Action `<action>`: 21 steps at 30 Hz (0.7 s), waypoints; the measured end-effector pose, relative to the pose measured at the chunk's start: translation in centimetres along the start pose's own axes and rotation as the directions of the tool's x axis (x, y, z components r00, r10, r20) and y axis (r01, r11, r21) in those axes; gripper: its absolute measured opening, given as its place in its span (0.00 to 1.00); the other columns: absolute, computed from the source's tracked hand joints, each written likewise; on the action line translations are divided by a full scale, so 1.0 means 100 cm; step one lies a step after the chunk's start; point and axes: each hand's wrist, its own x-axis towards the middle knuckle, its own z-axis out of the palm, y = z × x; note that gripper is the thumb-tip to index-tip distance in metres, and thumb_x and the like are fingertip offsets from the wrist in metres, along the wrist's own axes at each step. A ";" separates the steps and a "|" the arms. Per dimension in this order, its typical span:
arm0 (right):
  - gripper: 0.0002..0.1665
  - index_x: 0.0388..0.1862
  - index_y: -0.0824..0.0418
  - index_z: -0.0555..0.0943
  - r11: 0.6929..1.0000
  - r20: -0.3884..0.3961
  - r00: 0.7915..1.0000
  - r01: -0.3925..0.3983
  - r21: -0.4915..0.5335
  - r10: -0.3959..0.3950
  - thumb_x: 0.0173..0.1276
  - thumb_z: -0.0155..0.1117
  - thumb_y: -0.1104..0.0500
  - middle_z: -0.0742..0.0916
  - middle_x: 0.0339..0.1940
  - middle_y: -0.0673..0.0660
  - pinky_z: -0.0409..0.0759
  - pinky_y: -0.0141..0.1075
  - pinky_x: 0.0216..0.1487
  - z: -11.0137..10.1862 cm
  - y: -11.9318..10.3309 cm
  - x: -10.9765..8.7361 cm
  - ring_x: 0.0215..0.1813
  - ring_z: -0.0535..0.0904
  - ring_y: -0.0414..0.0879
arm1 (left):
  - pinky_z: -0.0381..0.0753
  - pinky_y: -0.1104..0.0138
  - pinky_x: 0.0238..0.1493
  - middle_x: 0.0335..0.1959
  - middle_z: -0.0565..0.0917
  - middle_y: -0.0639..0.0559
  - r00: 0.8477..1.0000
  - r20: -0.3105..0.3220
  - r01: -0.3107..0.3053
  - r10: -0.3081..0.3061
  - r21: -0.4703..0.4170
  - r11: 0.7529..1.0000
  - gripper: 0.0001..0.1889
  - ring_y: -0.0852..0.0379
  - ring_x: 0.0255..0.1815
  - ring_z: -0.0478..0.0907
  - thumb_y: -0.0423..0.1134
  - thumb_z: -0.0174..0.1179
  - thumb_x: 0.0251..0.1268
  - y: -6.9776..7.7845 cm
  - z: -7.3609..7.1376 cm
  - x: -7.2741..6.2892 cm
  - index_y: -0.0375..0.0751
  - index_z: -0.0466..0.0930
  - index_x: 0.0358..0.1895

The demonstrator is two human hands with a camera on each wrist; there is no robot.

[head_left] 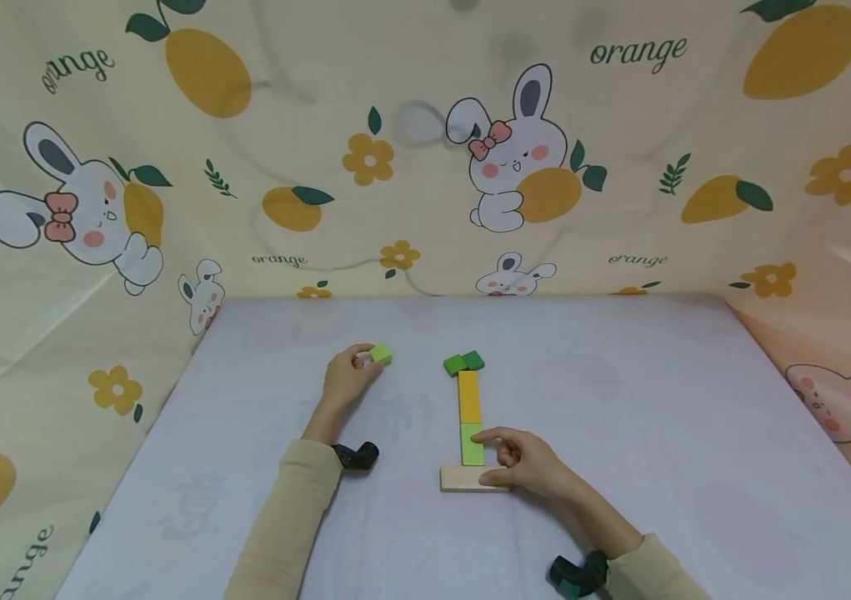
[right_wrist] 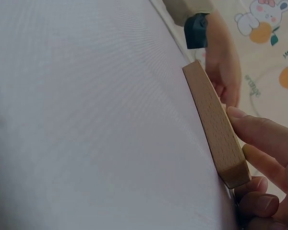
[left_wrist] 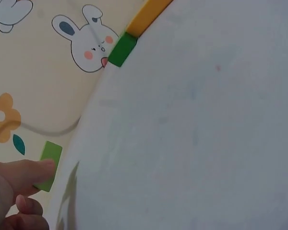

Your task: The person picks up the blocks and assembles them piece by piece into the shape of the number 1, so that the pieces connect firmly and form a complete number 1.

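Between thumb and index finger, my left hand pinches a light green block, left of a row of blocks. The row lies on the white table: two green blocks, the left and the darker right one, slant at the far end. Nearer come a yellow block, another light green block and a crosswise pale wooden block. My right hand touches the nearer light green block with its index finger and the wooden block's right part with its thumb; its other fingers are curled.
Behind the white table hangs a cream cloth printed with rabbits and oranges, which also flanks both sides. Each wrist wears a black device, one on the left and one on the right.
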 end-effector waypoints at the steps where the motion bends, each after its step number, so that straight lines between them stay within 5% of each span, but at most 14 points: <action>1: 0.32 0.58 0.61 0.78 1.000 0.000 1.000 0.001 0.000 -0.001 0.54 0.75 0.54 0.66 0.20 0.48 0.62 0.28 0.32 0.000 0.000 0.000 0.25 0.61 0.33 | 0.58 0.68 0.27 0.21 0.64 0.56 1.000 0.004 -0.001 0.001 -0.010 1.000 0.22 0.59 0.23 0.59 0.39 0.63 0.59 0.001 0.000 -0.001 0.40 0.78 0.58; 21: 0.32 0.58 0.60 0.78 1.000 -0.002 1.000 0.003 -0.007 -0.003 0.54 0.75 0.53 0.66 0.21 0.49 0.62 0.28 0.32 0.000 0.001 0.000 0.25 0.61 0.33 | 0.61 0.70 0.29 0.21 0.65 0.57 0.997 0.003 -0.071 0.071 -0.018 0.997 0.22 0.60 0.24 0.61 0.39 0.66 0.58 0.025 0.008 -0.012 0.39 0.79 0.56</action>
